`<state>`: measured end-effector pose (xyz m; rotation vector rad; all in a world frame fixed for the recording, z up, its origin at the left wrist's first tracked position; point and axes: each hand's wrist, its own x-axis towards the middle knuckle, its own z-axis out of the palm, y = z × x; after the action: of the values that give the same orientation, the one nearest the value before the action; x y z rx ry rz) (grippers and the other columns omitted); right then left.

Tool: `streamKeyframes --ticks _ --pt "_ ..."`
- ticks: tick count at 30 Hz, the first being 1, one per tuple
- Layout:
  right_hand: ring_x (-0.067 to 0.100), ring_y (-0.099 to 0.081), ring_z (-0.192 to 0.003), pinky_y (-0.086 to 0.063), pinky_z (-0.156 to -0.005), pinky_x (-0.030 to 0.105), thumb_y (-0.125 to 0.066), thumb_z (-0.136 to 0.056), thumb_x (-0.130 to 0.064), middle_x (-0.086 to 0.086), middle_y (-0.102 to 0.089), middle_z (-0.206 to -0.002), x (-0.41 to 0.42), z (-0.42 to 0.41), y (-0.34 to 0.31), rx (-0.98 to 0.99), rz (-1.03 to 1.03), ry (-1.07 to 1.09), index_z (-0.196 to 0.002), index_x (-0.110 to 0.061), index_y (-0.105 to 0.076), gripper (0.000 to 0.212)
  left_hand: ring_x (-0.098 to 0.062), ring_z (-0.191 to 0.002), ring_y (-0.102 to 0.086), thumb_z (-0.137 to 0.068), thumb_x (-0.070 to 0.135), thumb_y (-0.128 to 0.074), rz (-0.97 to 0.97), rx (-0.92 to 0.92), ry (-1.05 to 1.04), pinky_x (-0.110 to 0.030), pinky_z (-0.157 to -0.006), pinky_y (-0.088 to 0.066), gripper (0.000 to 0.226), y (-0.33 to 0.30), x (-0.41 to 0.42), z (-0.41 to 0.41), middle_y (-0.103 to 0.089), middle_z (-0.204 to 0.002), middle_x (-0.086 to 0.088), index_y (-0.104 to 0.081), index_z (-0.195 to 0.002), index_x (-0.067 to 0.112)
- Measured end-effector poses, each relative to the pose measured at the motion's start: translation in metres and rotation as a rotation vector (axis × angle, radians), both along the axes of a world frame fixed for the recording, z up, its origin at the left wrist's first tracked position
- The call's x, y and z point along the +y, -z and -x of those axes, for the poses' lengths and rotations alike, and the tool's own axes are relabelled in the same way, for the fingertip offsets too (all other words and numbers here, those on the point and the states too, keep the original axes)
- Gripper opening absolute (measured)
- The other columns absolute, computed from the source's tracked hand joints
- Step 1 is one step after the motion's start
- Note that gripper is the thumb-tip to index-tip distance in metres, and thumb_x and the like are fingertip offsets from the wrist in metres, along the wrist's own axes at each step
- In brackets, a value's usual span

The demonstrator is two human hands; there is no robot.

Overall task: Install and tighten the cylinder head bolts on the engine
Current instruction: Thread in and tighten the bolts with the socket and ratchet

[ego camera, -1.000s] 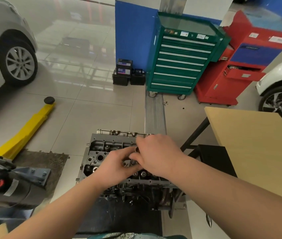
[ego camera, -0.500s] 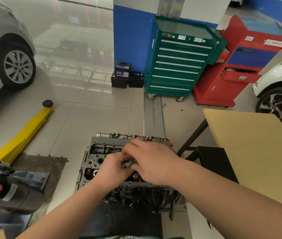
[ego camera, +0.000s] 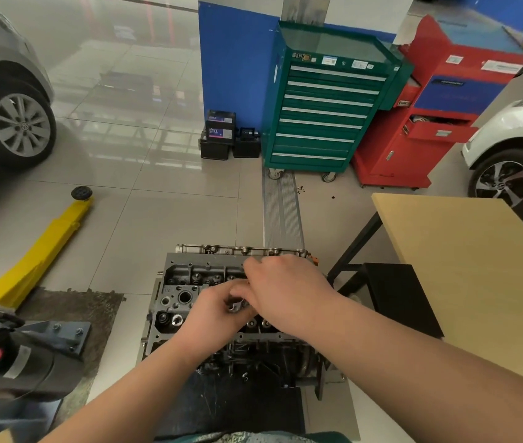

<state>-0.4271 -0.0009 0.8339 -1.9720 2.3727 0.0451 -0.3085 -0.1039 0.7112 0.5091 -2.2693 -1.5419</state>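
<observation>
A grey cylinder head [ego camera: 186, 282] sits on the engine block on a stand at the bottom centre of the view. Both my hands are over the middle of the head. My left hand [ego camera: 210, 318] curls its fingers round small metal bolt heads [ego camera: 234, 306]. My right hand [ego camera: 281, 292] lies palm down just to the right, its fingertips meeting the same bolts. The right hand hides the right half of the head. Where the bolt shafts go is hidden by the fingers.
A wooden table [ego camera: 464, 266] stands to the right with a black stool [ego camera: 394, 292] under its edge. A yellow lift arm [ego camera: 39, 254] lies on the floor at left, a black machine [ego camera: 14, 356] nearer. Green [ego camera: 324, 103] and red [ego camera: 432, 116] tool cabinets stand behind, cars on both sides.
Both hands have slid leftward along the cylinder head, staying together on the bolts. The camera has tilted slightly.
</observation>
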Motion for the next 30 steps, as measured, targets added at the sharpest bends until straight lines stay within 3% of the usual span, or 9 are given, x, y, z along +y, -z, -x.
streamKeyframes --ticks 5,10,13,16,19,23,25,27,30 --pt "0.023 -0.058 -0.091 -0.041 -0.063 0.034 -0.067 -0.094 -0.017 0.000 -0.053 -0.105 0.000 0.004 -0.004 -0.113 -0.101 -0.089 -0.120 -0.019 -0.055 0.028 -0.011 -0.100 -0.074 -0.092 0.020 -0.075 -0.046 -0.034 -0.036 -0.039 -0.090 -0.061 0.017 0.005 -0.004 0.000 -0.078 -0.099 0.011 -0.075 -0.103 0.033" --pt "0.024 -0.061 -0.075 -0.039 -0.056 0.034 -0.046 -0.101 -0.063 0.000 -0.062 -0.087 -0.003 0.005 0.000 0.093 0.006 0.054 -0.106 -0.018 -0.057 0.047 -0.008 -0.085 -0.073 -0.090 0.024 -0.073 -0.080 -0.019 -0.010 -0.035 -0.077 -0.058 0.004 0.003 -0.002 0.001 -0.077 -0.088 0.011 -0.074 -0.088 0.027" --pt "0.022 -0.061 -0.095 -0.052 -0.067 0.040 -0.070 -0.093 -0.034 -0.002 -0.060 -0.112 0.000 0.012 -0.008 -0.085 -0.101 -0.105 -0.125 -0.023 -0.052 0.038 -0.012 -0.085 -0.073 -0.090 0.034 -0.073 -0.097 -0.038 -0.017 -0.038 -0.078 -0.060 0.009 0.004 -0.003 0.002 -0.077 -0.090 0.009 -0.075 -0.096 0.029" --pt "0.025 -0.063 -0.080 -0.043 -0.060 0.038 -0.060 -0.101 -0.037 0.000 -0.059 -0.085 -0.001 0.009 -0.006 0.034 -0.114 -0.034 -0.109 -0.018 -0.056 0.021 -0.011 -0.095 -0.074 -0.094 0.019 -0.074 -0.096 -0.034 -0.015 -0.026 -0.084 -0.058 0.019 0.003 -0.004 0.002 -0.078 -0.096 0.011 -0.075 -0.100 0.037" --pt "0.024 -0.054 -0.066 -0.039 -0.059 0.037 -0.042 -0.098 -0.070 -0.002 -0.053 -0.073 -0.004 0.008 -0.001 0.084 -0.041 0.043 -0.094 -0.020 -0.053 0.052 -0.007 -0.073 -0.067 -0.091 0.015 -0.072 -0.077 -0.054 -0.032 -0.028 -0.066 -0.054 0.020 0.006 -0.007 0.003 -0.073 -0.079 0.004 -0.071 -0.086 0.034" --pt "0.024 -0.061 -0.087 -0.041 -0.060 0.037 -0.068 -0.095 -0.031 -0.001 -0.055 -0.095 -0.004 0.009 -0.004 -0.025 -0.113 -0.132 -0.122 -0.020 -0.051 0.033 -0.023 -0.090 -0.074 -0.084 0.042 -0.074 -0.131 -0.049 -0.044 -0.045 -0.082 -0.061 0.017 0.008 -0.009 0.003 -0.077 -0.092 0.001 -0.074 -0.098 0.033" --pt "0.024 -0.059 -0.071 -0.035 -0.051 0.034 -0.058 -0.102 -0.038 -0.003 -0.046 -0.074 -0.005 0.006 0.000 0.075 -0.078 -0.032 -0.107 -0.017 -0.058 0.021 -0.015 -0.093 -0.075 -0.085 0.040 -0.072 -0.102 -0.007 -0.019 -0.033 -0.082 -0.060 0.013 0.007 -0.007 0.003 -0.078 -0.095 0.008 -0.075 -0.098 0.038" --pt "0.022 -0.051 -0.059 -0.031 -0.048 0.031 -0.045 -0.103 -0.059 -0.002 -0.047 -0.067 -0.008 0.005 0.001 0.127 -0.009 0.061 -0.093 -0.018 -0.057 0.044 -0.012 -0.097 -0.075 -0.091 0.023 -0.075 -0.096 0.016 0.010 -0.028 -0.085 -0.058 0.014 0.009 -0.006 0.003 -0.079 -0.098 0.011 -0.077 -0.098 0.036" --pt "0.023 -0.059 -0.084 -0.042 -0.060 0.035 -0.065 -0.095 -0.047 0.002 -0.060 -0.097 -0.006 0.013 0.001 -0.050 -0.038 -0.037 -0.116 -0.019 -0.050 0.038 -0.013 -0.102 -0.075 -0.093 0.019 -0.078 -0.161 -0.016 0.005 -0.033 -0.091 -0.060 0.019 0.011 -0.008 0.002 -0.079 -0.104 0.008 -0.076 -0.110 0.028"
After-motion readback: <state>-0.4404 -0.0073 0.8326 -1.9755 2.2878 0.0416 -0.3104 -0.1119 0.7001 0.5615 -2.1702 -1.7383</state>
